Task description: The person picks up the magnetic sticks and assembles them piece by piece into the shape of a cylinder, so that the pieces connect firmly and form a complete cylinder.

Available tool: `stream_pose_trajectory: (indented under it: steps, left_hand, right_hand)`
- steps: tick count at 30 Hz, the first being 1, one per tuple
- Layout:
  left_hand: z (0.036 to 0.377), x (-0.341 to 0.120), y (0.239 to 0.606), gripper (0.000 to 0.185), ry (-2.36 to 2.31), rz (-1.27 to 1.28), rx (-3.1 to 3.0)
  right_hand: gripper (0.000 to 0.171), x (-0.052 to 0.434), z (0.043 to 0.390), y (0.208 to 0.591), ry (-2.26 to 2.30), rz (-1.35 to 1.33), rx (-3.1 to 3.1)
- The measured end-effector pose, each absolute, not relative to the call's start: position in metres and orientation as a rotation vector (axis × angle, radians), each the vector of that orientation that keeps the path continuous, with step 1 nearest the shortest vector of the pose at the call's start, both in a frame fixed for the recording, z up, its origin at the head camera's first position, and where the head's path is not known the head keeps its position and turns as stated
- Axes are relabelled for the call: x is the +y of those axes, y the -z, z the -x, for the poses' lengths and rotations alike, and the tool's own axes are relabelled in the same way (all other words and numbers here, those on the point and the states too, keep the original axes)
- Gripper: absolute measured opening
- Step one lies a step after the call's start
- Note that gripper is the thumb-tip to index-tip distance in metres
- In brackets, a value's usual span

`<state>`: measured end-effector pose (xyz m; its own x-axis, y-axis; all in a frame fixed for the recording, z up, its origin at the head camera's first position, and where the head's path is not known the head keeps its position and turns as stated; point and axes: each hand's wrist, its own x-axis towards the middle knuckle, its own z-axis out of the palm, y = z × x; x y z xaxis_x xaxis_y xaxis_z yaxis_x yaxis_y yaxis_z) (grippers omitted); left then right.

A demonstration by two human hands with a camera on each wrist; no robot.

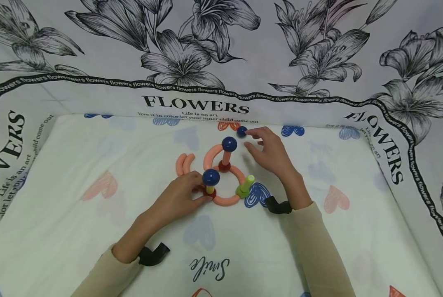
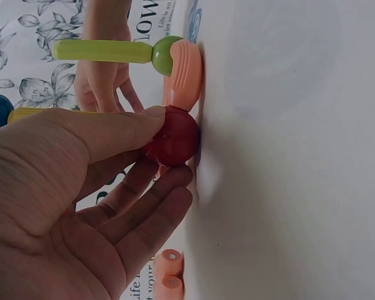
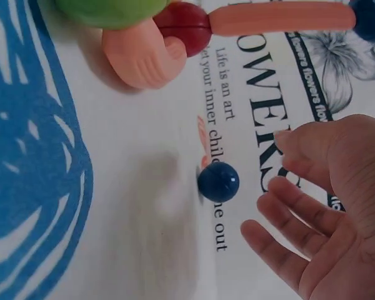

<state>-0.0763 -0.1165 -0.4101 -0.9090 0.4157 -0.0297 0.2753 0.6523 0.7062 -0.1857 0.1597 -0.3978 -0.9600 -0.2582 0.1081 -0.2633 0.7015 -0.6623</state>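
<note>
While my left hand (image 1: 180, 198) sits just below the centre of the head view, its thumb and fingers are curled onto the red ball (image 2: 174, 135) at the foot of the near post, pinching it against the white sheet (image 1: 95, 231). That post is a short yellow stick with a dark blue ball cap (image 1: 211, 177) on top. In the left wrist view my thumb lies along the top of the red ball and my fingertips (image 2: 175, 181) close in under it, with the yellow stick running off to the left of the frame behind my thumb.

The red ball belongs to the toy ring (image 1: 226, 201), a loop of salmon-pink curved pieces lying flat at the middle of the head view. A second post with a pink stick and a blue cap (image 1: 229, 144) stands at its far side, and a green post (image 1: 245, 185) without a cap leans at its right side.

My right hand (image 1: 271, 154) is right of centre, above the ring, fingers spread and only loosely bent, gripping nothing. A small loose blue ball (image 3: 218, 182) lies on the sheet just beside my fingertips; I cannot tell whether they touch it.

Two spare pink curved pieces (image 1: 184, 163) lie left of the ring.
</note>
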Motion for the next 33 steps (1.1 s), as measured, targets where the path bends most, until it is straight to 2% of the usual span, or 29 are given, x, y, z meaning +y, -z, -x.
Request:
stream_pose_trajectory:
  steps: [11, 21, 30, 33]
  left_hand:
    - [0.072, -0.116, 0.408, 0.015, -1.042, -0.565, 2.734]
    - [0.077, -0.114, 0.406, 0.015, -1.015, -0.589, 2.730]
    - [0.077, -0.115, 0.410, 0.016, -1.011, -0.618, 2.740]
    - [0.077, -0.114, 0.410, 0.016, -1.005, -0.615, 2.739]
  right_hand:
    - [0.045, 0.152, 0.213, 0.397, -1.045, -0.385, -2.984]
    - [0.044, 0.150, 0.221, 0.410, -1.063, -0.396, -2.992]
    - [0.058, 0.146, 0.224, 0.422, -0.993, -0.440, -3.085]
    - [0.054, 0.145, 0.222, 0.422, -0.960, -0.441, -3.073]
